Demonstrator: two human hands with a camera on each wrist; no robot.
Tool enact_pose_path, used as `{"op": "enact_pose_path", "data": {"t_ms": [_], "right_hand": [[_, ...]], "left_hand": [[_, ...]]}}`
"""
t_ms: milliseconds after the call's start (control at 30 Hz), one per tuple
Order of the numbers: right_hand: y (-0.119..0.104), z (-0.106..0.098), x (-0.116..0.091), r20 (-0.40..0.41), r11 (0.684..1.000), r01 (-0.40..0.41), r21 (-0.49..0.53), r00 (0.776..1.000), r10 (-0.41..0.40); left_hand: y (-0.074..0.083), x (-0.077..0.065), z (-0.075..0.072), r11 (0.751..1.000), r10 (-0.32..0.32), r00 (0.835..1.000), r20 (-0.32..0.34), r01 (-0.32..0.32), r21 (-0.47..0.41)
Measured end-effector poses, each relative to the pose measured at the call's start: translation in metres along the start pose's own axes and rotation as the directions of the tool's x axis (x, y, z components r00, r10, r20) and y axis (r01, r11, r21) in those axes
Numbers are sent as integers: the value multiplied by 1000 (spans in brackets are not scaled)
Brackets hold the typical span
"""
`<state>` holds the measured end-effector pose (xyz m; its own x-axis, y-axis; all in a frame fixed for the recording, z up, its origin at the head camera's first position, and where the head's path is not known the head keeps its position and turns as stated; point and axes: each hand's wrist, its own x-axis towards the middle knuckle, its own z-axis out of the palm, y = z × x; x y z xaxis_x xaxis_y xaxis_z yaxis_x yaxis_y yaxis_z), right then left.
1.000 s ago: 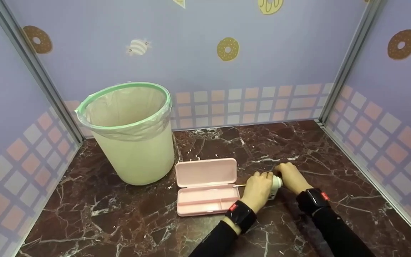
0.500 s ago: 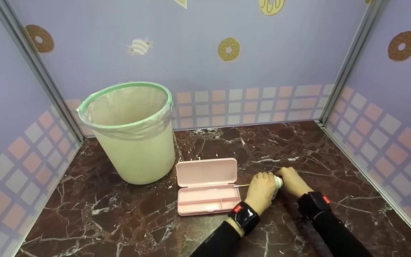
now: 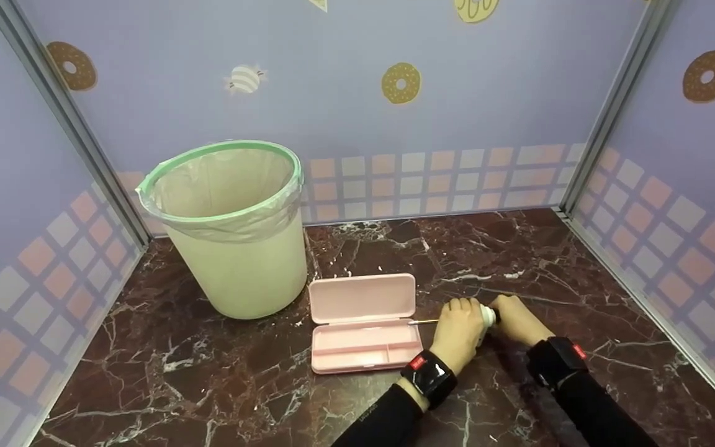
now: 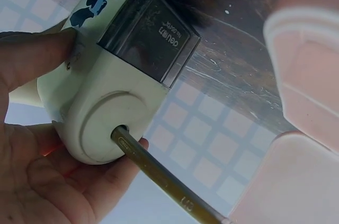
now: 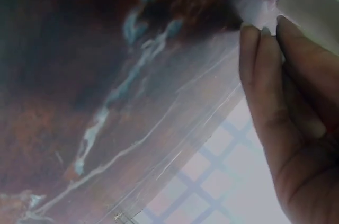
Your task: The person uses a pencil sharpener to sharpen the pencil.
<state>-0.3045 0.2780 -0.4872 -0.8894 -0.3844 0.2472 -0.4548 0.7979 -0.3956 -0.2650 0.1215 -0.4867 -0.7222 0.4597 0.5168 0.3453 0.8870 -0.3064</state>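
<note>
My left hand grips a white pencil sharpener with a dark clear shavings drawer. A gold-coloured pencil sits with one end in the sharpener's round hole. Its other end points left, over the pink pencil case. On the sharpener's opposite side, the right hand has curled fingers pinching at the dark crank, which is mostly hidden. In the right wrist view those fingertips meet right beside the white body.
The pencil case stands with its lid raised, close left of the left hand. Behind and left is a tall bin with a green rim and a plastic liner. White crumbs lie on the dark marble-patterned table. Patterned walls enclose the back and sides.
The right hand has shifted slightly down and right at the sharpener's end, and the dark crank now shows beside its fingers. The left hand, sharpener and pencil have moved slightly right.
</note>
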Motion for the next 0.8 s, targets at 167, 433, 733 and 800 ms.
{"op": "enact_pose_path", "data": {"t_ms": [167,433,733,800], "right_hand": [[-3,-1,-4,-2,1000,-23,-14,1000,22],[-6,1,-14,30,999,-40,36,999,39],[-18,-10,-32,58,996,-56,64,997,53],[-22,-17,-35,62,996,-32,83,998,27]], "left_hand": [[0,1,0,1000,-6,1000,18,6,-22],[0,1,0,999,-15,997,73,17,-27],[2,1,-1,1000,-29,999,27,29,-1],[1,1,-1,1000,-29,999,27,29,-1]]}}
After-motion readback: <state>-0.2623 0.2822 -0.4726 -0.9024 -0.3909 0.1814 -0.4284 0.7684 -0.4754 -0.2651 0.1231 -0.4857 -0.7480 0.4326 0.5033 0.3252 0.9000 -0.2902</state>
